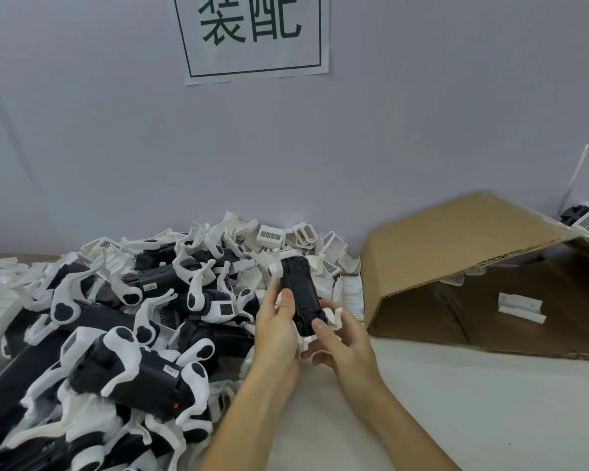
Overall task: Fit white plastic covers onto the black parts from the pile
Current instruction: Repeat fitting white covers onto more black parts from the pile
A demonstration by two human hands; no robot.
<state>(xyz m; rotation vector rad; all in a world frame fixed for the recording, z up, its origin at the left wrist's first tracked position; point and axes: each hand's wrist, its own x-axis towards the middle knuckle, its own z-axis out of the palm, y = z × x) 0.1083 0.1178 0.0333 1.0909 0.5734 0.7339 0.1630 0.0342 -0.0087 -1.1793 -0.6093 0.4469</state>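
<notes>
I saw my left hand (276,320) and right hand (337,341) both pinching one black part (300,294) with a white cover (332,317) at its near end, held above the table (456,396) just beside the pile (116,317).

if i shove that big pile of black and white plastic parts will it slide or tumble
The heaped pile of black and white plastic parts would probably tumble, since pieces lie loosely stacked. Hooked white arms look interlocked, so clumps may drag together.
</notes>
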